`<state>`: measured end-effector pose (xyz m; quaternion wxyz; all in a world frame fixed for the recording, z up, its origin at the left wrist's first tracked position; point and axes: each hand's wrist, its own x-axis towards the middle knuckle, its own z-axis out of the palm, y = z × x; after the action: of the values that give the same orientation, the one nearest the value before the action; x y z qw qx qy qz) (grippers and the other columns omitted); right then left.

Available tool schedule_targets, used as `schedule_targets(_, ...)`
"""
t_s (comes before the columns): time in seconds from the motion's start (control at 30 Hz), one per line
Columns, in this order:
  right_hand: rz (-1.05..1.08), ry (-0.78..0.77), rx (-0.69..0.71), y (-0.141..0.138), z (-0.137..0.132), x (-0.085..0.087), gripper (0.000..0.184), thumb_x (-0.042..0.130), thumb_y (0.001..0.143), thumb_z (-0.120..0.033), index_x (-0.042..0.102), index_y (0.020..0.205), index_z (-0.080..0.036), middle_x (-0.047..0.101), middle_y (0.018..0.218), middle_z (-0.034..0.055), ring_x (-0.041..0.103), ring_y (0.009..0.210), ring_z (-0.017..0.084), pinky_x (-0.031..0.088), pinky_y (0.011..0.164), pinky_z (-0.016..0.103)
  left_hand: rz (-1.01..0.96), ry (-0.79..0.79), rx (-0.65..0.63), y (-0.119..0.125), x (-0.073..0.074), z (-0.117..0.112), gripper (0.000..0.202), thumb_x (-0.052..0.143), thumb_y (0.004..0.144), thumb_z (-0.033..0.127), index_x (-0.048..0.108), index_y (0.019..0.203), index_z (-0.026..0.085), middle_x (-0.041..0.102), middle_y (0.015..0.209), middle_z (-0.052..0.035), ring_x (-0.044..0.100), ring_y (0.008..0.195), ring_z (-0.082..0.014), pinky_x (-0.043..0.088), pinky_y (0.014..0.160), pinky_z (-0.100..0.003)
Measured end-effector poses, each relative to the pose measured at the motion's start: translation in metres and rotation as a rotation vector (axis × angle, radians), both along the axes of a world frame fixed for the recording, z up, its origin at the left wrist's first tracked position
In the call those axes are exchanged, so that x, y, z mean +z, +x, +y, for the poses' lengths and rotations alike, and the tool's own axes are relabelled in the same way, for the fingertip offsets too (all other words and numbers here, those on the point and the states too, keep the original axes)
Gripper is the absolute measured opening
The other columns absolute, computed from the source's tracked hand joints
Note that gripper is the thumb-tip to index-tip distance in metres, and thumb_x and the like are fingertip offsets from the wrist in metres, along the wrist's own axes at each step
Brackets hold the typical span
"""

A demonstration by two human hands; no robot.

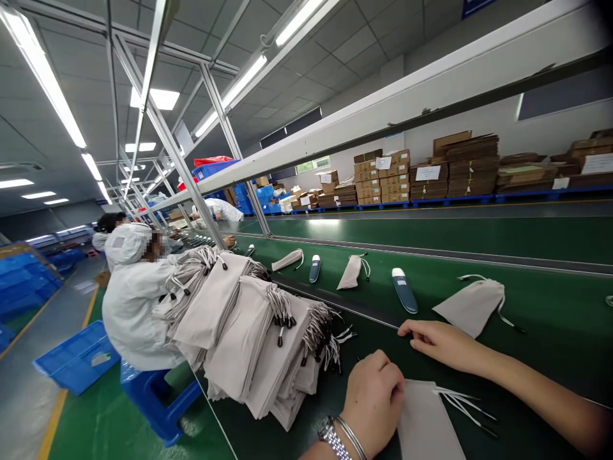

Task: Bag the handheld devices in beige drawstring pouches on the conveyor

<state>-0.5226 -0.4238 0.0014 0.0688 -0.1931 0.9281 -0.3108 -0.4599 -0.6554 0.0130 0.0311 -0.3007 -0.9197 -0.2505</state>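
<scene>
L hand [376, 397] at flat pouch [430, 425], R hand [438, 343] nr bag [473, 306]; pouch pile [256, 338]

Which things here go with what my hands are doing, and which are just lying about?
Seemingly in use:
- flat drawstring pouch at your left hand
- stacked pouches
- dark-blue, white-ended items and loose pouches beyond your right hand

Apparently just around:
- blue crate
- blue stool
- cardboard stacks
</scene>
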Motion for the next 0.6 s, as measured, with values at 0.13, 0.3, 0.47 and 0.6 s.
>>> schedule_targets(0.13, 0.065, -0.088, -0.076, -0.012, -0.002, 0.013, 0.030, 0.044, 0.092, -0.030, 0.061, 0.115, -0.023, 0.067, 0.085, 0.0016, 0.062, 0.075, 0.018, 0.044, 0.068, 0.028, 0.055, -0.020, -0.040, -0.001, 0.005, -0.001, 0.019, 0.056, 0.078, 0.002, 0.054, 0.079, 0.020, 0.058, 0.090, -0.0008, 0.051, 0.086, -0.0191, 0.035, 0.073, -0.033)
schedule_targets(0.3, 0.127, 0.047, -0.562, -0.060, -0.003, 0.032, 0.036, 0.050, 0.090, -0.033, 0.053, 0.125, -0.022, 0.061, 0.119, 0.0091, 0.061, 0.102, 0.025, 0.045, 0.080, 0.033, 0.078, -0.003, -0.064, -0.007, 0.007, -0.002, 0.027, 0.054, 0.074, -0.003, 0.056, 0.087, 0.021, 0.058, 0.090, -0.0012, 0.049, 0.089, -0.0209, 0.034, 0.079, -0.035)
schedule_targets(0.47, 0.009, 0.063, -0.808, -0.096, 0.009, 0.029, 0.051, 0.067, 0.079, -0.034, 0.048, 0.122, -0.015, 0.049, 0.129, 0.0174, 0.058, 0.112, 0.033, 0.044, 0.088, 0.041, 0.128, -0.011, -0.148, -0.009, 0.011, -0.002, 0.022, 0.048, 0.084, 0.000, 0.051, 0.075, 0.019, 0.057, 0.083, -0.0011, 0.048, 0.084, -0.0198, 0.034, 0.080, -0.036)
schedule_targets(0.6, -0.089, -0.077, -0.861, -0.090, 0.024, 0.030, 0.049, 0.075, 0.072, -0.032, 0.050, 0.109, -0.013, 0.057, 0.110, 0.0144, 0.060, 0.104, 0.031, 0.046, 0.083, 0.038, 0.085, 0.083, -0.232, -0.003, 0.027, -0.006, 0.021, 0.041, 0.090, 0.004, 0.048, 0.077, 0.019, 0.055, 0.078, -0.0006, 0.048, 0.081, -0.0189, 0.033, 0.080, -0.035)
